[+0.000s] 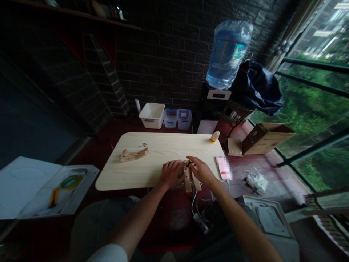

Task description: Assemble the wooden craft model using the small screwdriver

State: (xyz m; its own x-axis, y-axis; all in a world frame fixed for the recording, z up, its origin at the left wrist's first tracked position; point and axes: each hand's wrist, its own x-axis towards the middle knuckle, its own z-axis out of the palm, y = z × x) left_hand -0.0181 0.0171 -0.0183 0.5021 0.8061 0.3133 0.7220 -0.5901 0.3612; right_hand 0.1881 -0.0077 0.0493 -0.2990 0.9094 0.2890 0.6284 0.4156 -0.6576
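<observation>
My right hand (201, 170) is closed around a short yellow-and-black screwdriver (189, 163), which stands roughly upright over a wooden assembly (188, 182) at the table's near edge. Two wooden legs of this assembly stick out past the edge toward me. Lying over its left side, my left hand (172, 174) grips it and hides much of it. Another wooden assembly (133, 155), with screw holes along its bar, rests on the left of the light wood-grain table (160, 145). A few small metal screws (143, 145) lie just behind it.
At the table's right are a yellow-capped bottle (215, 137) and a pink, blurred flat object (224, 167). Bins (151, 115) and a water dispenser (215, 105) stand behind. An open white case (68, 191) is at left, a cardboard box (264, 138) at right. Cables (194, 203) hang below.
</observation>
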